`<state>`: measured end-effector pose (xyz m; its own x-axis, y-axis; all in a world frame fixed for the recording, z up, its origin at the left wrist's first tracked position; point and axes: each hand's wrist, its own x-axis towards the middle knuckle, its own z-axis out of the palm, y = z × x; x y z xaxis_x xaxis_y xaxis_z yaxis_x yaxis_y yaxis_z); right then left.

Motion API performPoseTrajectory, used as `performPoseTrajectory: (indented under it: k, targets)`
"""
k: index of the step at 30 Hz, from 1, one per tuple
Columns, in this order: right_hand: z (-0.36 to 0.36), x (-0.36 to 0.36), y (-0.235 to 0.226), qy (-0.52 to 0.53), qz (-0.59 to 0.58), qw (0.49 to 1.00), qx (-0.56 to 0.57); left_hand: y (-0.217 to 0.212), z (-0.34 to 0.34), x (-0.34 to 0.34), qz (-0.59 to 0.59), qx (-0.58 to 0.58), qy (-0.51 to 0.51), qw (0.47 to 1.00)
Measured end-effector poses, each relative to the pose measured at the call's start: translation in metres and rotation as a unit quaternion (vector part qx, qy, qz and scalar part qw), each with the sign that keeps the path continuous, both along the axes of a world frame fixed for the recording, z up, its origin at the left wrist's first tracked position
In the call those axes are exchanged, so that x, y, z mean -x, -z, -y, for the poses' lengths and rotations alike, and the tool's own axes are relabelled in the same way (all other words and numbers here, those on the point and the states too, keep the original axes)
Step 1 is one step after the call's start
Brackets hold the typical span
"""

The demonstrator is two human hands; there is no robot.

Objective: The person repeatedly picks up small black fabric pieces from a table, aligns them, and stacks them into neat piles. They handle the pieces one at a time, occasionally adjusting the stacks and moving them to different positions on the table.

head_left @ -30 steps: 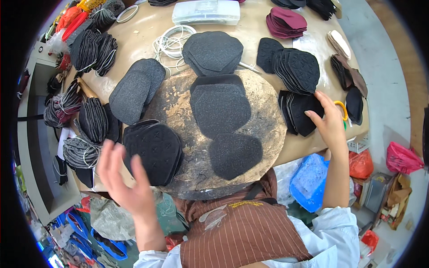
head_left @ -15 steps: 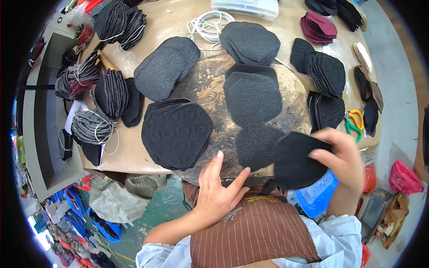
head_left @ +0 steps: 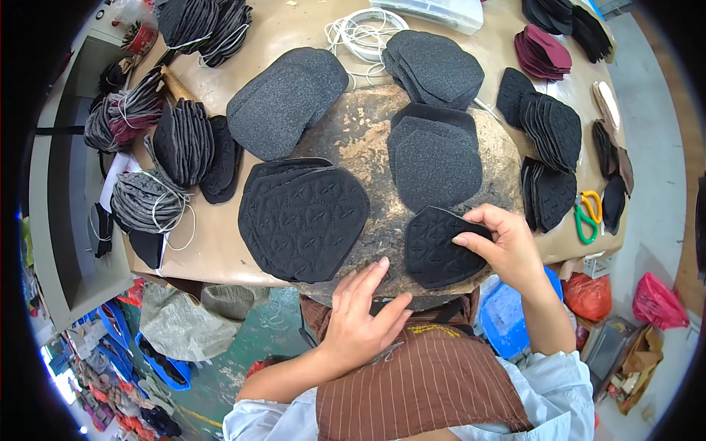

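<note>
A black quilted fabric piece (head_left: 441,250) with a rounded outline lies at the near right of a worn board (head_left: 368,132). My right hand (head_left: 500,242) pinches its upper right edge between thumb and fingers. My left hand (head_left: 362,312) rests at the board's near edge, fingers spread and holding nothing. Beside its fingertips is a larger stack of black quilted pieces (head_left: 305,220). Dark grey foam-like pieces (head_left: 437,165) overlap just beyond the piece in my right hand. Whether another piece lies beneath that quilted piece is hidden.
More grey pieces (head_left: 287,103) lie at the far left of the board, and another stack (head_left: 434,70) at its far side. Tied bundles (head_left: 184,143) fill the table's left. Yellow-and-green-handled scissors (head_left: 587,217) and black stacks (head_left: 551,132) stand right. White cord (head_left: 364,37) lies behind.
My right hand has moved left and brought the black piece down over the spot where a grey piece lay; its quilted face now shows. My left hand stays nearly in place. The view shifted slightly.
</note>
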<state>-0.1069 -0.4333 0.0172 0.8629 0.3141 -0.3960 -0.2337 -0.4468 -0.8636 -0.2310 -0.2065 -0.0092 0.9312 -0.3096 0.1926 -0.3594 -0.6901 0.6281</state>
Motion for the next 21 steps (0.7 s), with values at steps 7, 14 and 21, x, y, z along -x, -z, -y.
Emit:
performPoseTrajectory:
  k: [7, 14, 21]
  targets:
    - [0.001, -0.001, 0.002, -0.006, 0.006, 1.000, 0.005, -0.012, 0.010, -0.016, -0.004, 0.000, 0.052, 0.999]
    - [0.003, 0.014, -0.023, -0.123, 0.255, 0.955, 0.089, -0.013, 0.023, -0.023, -0.042, -0.169, 0.102, 0.979]
    - [0.006, 0.000, -0.010, -0.020, 0.119, 0.980, 0.156, -0.024, 0.040, -0.044, -0.066, -0.138, 0.069, 0.986]
